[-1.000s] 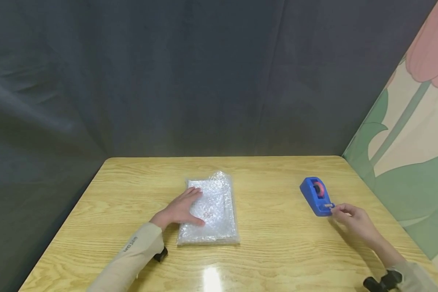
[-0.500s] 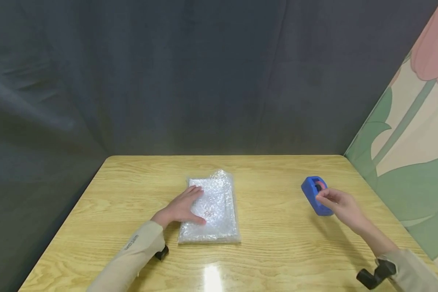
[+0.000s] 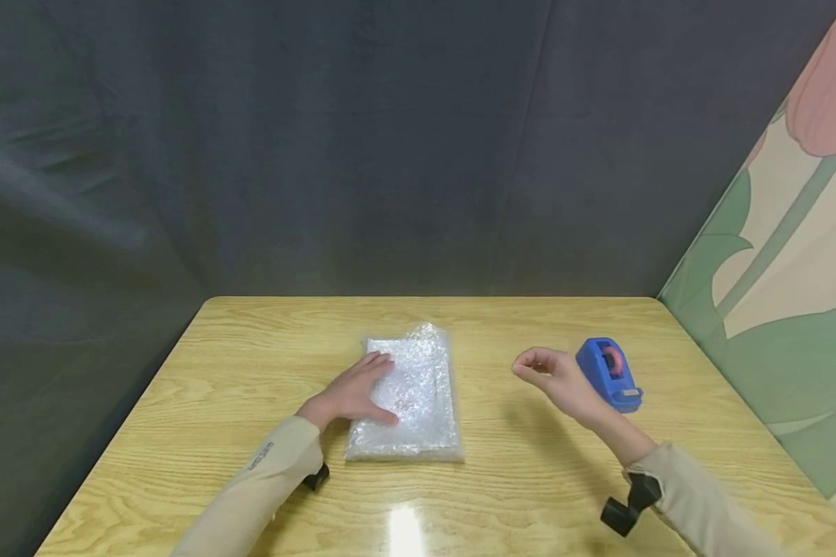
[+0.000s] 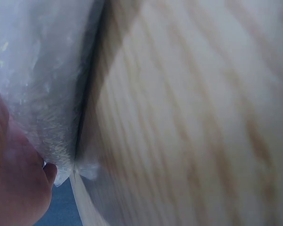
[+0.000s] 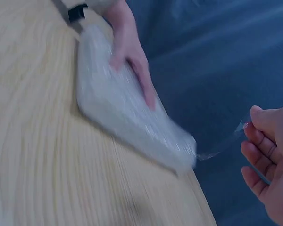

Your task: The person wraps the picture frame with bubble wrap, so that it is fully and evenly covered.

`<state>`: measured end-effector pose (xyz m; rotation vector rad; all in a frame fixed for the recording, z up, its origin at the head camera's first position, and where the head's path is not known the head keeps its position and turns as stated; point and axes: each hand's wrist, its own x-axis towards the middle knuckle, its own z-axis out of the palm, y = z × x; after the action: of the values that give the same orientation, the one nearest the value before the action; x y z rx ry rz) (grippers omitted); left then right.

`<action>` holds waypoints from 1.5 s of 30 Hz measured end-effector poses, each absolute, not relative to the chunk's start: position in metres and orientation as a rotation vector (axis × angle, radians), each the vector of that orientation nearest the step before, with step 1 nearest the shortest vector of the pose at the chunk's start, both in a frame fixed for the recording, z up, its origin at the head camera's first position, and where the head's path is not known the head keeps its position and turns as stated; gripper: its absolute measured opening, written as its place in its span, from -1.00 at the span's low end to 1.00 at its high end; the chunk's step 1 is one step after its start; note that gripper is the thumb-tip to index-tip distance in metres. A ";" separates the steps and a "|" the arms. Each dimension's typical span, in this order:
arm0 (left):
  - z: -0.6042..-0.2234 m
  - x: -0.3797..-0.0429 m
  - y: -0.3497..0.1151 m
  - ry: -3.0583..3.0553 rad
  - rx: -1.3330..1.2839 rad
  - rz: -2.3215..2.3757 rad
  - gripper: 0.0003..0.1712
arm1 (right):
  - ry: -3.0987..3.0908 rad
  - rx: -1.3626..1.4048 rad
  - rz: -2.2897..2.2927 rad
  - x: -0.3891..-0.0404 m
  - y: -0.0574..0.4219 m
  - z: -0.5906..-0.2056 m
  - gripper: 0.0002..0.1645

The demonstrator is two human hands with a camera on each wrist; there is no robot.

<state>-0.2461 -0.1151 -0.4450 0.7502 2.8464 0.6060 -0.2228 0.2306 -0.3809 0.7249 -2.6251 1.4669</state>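
A flat package in clear bubble wrap (image 3: 421, 394) lies on the wooden table. Across its left side rests my left hand (image 3: 355, 394), thumb and fingers spread and fairly straight. The left wrist view shows the wrapped edge close to that hand. My right hand (image 3: 560, 383) is raised over the table, between the package and a blue tape dispenser (image 3: 604, 381). In the right wrist view its thumb and index finger pinch a strip of clear tape (image 5: 236, 133), which trails away from the fingertips. The other fingers are loosely bent.
The dispenser carries a roll with a reddish core (image 3: 613, 360) and stands at the table's right side. A dark curtain (image 3: 390, 155) hangs behind the table (image 3: 265, 340). To the right is a wall (image 3: 801, 255) with a flower picture.
My right hand has come away from the tape dispenser's cutting end, rising and moving left toward the package with the tape. The left hand has stayed on the package.
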 end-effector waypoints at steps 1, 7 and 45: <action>-0.445 -0.246 -0.115 2.846 0.751 0.606 0.24 | -2.634 0.729 1.499 -0.224 0.222 -0.382 -0.80; -0.445 -0.247 -0.114 2.840 0.760 0.628 0.24 | -2.650 0.798 1.613 -0.228 0.174 -0.388 -0.82; -0.446 -0.246 -0.113 2.851 0.716 0.638 0.25 | -2.382 0.318 1.848 -0.257 0.058 -0.447 -0.87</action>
<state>-0.2462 -0.1129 -0.4465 0.7157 2.8512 0.6381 -0.2573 0.0576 -0.4465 0.3184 -2.3825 1.8479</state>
